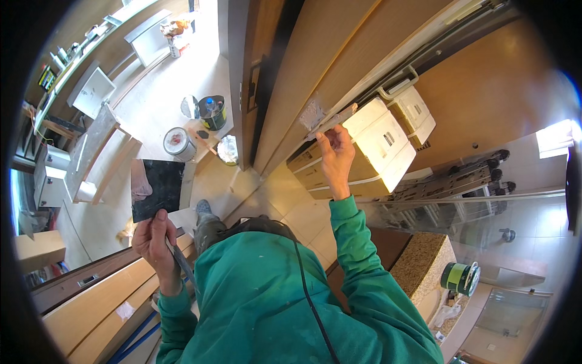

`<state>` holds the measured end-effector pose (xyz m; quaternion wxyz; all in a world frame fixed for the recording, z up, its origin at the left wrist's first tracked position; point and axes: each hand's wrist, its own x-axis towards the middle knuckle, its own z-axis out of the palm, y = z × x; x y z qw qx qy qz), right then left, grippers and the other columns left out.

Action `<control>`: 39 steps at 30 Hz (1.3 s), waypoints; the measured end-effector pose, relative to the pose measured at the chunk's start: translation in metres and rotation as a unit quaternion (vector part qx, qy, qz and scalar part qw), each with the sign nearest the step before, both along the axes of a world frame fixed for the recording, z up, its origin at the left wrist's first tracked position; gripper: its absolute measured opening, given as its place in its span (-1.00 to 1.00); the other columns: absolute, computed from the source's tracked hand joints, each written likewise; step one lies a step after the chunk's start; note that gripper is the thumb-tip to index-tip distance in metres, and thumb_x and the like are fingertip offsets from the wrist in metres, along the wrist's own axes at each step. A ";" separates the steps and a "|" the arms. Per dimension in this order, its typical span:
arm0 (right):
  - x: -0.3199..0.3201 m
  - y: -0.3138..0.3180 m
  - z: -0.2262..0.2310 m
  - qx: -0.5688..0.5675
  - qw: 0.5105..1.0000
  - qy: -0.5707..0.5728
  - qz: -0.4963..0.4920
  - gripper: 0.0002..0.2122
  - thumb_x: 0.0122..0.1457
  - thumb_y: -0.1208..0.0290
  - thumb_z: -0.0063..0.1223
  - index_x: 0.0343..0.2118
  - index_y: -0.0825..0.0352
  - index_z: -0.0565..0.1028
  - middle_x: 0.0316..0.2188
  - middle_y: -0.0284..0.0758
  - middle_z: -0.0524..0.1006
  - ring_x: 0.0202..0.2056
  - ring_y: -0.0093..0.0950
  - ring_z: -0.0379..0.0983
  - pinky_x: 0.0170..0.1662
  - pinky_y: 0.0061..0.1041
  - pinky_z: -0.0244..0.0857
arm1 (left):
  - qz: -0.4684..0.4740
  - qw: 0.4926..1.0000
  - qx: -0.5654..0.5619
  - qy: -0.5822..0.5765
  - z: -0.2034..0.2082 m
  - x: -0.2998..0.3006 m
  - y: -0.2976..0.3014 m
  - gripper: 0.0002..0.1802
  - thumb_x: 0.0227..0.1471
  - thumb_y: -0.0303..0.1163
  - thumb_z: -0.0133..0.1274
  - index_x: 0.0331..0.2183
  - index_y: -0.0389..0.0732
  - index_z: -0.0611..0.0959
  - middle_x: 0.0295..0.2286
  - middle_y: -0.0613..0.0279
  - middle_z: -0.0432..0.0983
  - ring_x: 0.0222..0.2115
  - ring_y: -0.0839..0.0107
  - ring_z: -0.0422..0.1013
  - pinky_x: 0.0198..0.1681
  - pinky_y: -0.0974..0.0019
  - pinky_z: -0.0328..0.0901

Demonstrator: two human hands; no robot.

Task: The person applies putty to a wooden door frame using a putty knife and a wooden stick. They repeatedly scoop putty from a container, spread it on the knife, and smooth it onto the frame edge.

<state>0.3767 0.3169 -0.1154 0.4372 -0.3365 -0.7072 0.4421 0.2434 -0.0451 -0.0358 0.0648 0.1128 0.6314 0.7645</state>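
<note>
My left hand (157, 242) is closed on the lower edge of a black square putty board (168, 189). A pinkish-beige lump of putty (140, 184) lies along the board's left side. A grey bar-like piece (182, 264) shows beside that hand; whether I grip it too is unclear. My right hand (337, 158) is raised to the brown door frame (339, 73), thumb and fingers pinching a narrow, putty-smeared scraper (336, 119) seen nearly edge-on. The scraper lies against the frame beside a rough whitish patch (311, 113).
Strapped cream boxes (379, 145) stand just beyond my right hand. Buckets (179, 142) and a dark tub with bottles (212, 112) sit on the floor ahead left, near a wooden trestle (94, 155). A green tub (459, 278) rests on a stone-topped counter (421, 261) at right.
</note>
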 end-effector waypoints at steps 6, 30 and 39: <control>-0.005 0.001 -0.001 -0.011 1.000 0.019 0.003 -0.75 0.11 0.48 0.32 -0.17 0.36 0.52 -0.38 -0.32 0.61 -0.37 -0.62 0.46 -0.26 -0.58 0.38 | -0.002 1.000 -0.001 0.019 -0.002 0.001 0.002 -0.86 0.19 -0.51 0.11 -0.44 -0.29 0.62 -0.72 0.35 0.33 -0.75 0.64 0.15 -0.67 0.53 -0.05; -0.011 -0.002 0.005 -0.015 1.000 -0.004 0.006 -0.76 0.17 0.53 0.28 -0.13 0.41 0.52 -0.34 -0.41 0.58 -0.31 -0.66 0.48 -0.19 -0.65 0.38 | -0.017 0.999 0.012 0.033 -0.010 -0.003 0.000 -0.88 0.20 -0.56 0.07 -0.40 -0.32 0.64 -0.69 0.32 0.37 -0.75 0.64 0.16 -0.68 0.53 -0.04; -0.012 -0.003 0.007 -0.003 1.000 -0.013 -0.001 -0.79 0.16 0.53 0.29 -0.16 0.40 0.53 -0.35 -0.41 0.60 -0.33 -0.67 0.48 -0.21 -0.67 0.37 | -0.025 0.999 0.031 0.022 -0.009 -0.001 0.002 -0.82 0.19 -0.54 0.09 -0.48 -0.28 0.59 -0.70 0.32 0.36 -0.75 0.64 0.16 -0.69 0.53 -0.04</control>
